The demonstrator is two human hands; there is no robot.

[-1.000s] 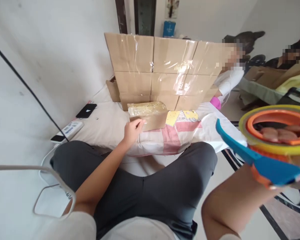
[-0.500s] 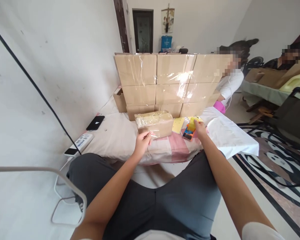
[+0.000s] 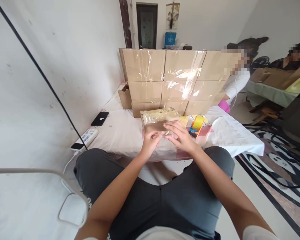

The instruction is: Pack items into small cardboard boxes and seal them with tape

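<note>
A small taped cardboard box (image 3: 152, 127) lies on the cloth-covered table in front of me. At its near side, my left hand (image 3: 152, 141) is closed in a pinch on what looks like a short strip of clear tape (image 3: 167, 133), of which only a pale glint shows between the hands. My right hand (image 3: 182, 136) is slightly blurred by motion, its thumb and fingers apart, just right of the strip and in front of the box. To the right of that hand, an orange and blue tape dispenser (image 3: 193, 131) with a yellow roll (image 3: 198, 122) rests on the table.
A wall of taped cardboard boxes (image 3: 176, 66) stands behind the small box, with an open carton (image 3: 125, 98) at its left. A phone (image 3: 100, 119) and a power strip (image 3: 89, 136) lie at the left edge. A co-worker's sleeve (image 3: 237, 83) shows at the right.
My right hand has let go of the tape dispenser, which stays on the table, and moved left beside my left hand. The view has shifted slightly.
</note>
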